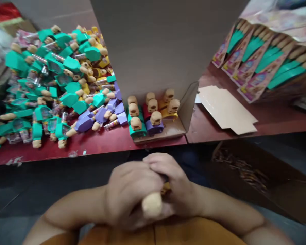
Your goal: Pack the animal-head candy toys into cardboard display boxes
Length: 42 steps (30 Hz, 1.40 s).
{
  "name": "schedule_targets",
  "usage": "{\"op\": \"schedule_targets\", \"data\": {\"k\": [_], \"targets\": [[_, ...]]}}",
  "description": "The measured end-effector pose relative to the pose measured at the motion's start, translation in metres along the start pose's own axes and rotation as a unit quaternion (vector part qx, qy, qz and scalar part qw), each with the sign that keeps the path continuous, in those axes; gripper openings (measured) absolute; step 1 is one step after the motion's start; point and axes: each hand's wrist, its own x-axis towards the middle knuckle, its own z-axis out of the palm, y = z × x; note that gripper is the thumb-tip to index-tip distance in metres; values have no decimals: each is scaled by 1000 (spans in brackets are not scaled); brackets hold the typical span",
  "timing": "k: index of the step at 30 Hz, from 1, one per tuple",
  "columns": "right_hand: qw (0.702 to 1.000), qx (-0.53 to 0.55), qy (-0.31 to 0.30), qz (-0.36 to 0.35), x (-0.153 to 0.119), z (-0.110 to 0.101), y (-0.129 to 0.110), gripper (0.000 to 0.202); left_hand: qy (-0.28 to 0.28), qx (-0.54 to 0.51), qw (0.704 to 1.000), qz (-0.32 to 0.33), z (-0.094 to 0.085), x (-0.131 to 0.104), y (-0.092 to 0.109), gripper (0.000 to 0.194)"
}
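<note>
Between the two hands, low in front of the body, a beige-headed toy [152, 205] is held, a scrap of yellow showing behind its head. The fingers of the left hand [135, 190] and of the right hand [177, 182] are wrapped around it; the exact contacts are hidden and blurred. Should this enclosing grip be loosened, the toy could be dropped below the worktop [51, 153], since no surface is seen directly beneath it. Along the worktop's front edge, a display carton [190, 114] is partly filled with green, red, purple and yellow toys; as space is left at its right front, those within could be tipped by a careless nudge. To its right a flat cardboard blank [226, 109] is laid; to its left, a loose toy heap [71, 88] is spread, from which pieces near the edge could be knocked. Beyond the blank, filled display boxes [264, 68] are ranged.
</note>
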Motion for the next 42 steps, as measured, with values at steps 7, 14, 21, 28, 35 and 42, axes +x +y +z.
{"op": "schedule_targets", "data": {"k": [7, 14, 21, 28, 35, 42], "targets": [[960, 47, 129, 243, -21, -28, 3, 16, 105, -1, 993, -56, 49, -16, -37, 38], [874, -21, 480, 74, 27, -52, 70, 29, 233, 112, 943, -211, 62, -60, -84, 11], [945, -91, 302, -85, 23, -41, 124, 26, 107, 42, 926, -358, 68, -63, -135, 26], [975, -123, 170, -74, 26, -37, 110, 20, 67, 87, 919, -380, 66, -62, -136, 24], [933, -303, 191, -20, 12, -20, 126, 25, 71, 101, 911, -393, 65, -59, -137, 24], [920, -371, 125, -2, -3, -32, 124, 60, 13, 179, 892, -415, 51, -50, -169, 28]]}}
